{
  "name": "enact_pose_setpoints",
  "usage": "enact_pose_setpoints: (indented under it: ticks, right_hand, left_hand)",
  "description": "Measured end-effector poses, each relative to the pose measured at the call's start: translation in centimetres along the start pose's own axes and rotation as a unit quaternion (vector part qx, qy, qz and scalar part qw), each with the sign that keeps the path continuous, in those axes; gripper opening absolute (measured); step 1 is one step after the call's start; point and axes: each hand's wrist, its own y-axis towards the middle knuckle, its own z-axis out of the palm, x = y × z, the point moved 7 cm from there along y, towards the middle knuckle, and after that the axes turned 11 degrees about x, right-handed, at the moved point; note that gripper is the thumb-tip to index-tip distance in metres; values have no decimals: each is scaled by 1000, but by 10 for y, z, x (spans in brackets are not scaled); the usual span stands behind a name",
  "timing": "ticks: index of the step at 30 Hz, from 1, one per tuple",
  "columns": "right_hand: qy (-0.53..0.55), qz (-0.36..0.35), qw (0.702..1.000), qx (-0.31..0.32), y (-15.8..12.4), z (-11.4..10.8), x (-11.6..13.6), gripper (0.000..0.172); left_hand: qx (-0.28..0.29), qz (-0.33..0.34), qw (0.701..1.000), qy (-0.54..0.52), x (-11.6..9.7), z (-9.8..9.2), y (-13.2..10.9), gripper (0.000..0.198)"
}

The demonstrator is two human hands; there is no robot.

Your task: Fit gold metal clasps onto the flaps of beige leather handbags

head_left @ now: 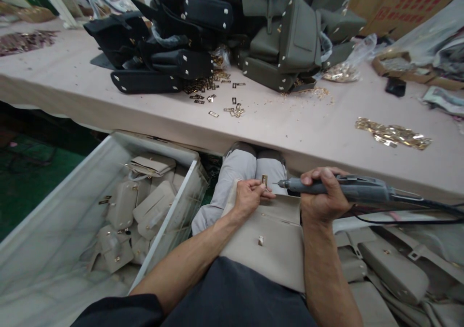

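Observation:
A beige leather bag lies on my lap below the table edge. My left hand is closed, pinching a small gold metal fitting at the bag's top edge. My right hand is wrapped round a grey electric screwdriver, held level with its bit pointing left at the fitting. A black cord runs off the tool to the right.
A white bin at my left holds several beige bags. More beige bags lie at my right. The pink table carries piles of black bags and olive bags, scattered gold fittings and a cardboard box.

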Motion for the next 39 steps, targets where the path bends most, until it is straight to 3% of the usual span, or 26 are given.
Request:
enact_pose_setpoints:
  ticks: [13, 22, 27, 39]
  right_hand:
    - [24, 22, 999, -27, 2, -8, -8, 20]
    - [23, 36, 999, -15, -3, -3, -14, 21]
    - [11, 19, 1000, -14, -4, 1, -11, 19]
    - [-18, -9, 999, 41, -8, 16, -10, 14]
  left_hand:
    - [6, -16, 1000, -19, 4, -2, 3, 38]
    - [1, -26, 999, -24, 5, -3, 4, 23]
    - [6, -35, 999, -22, 3, 0, 3, 26]
    - [11, -15, 1000, -22, 4, 0, 5, 27]
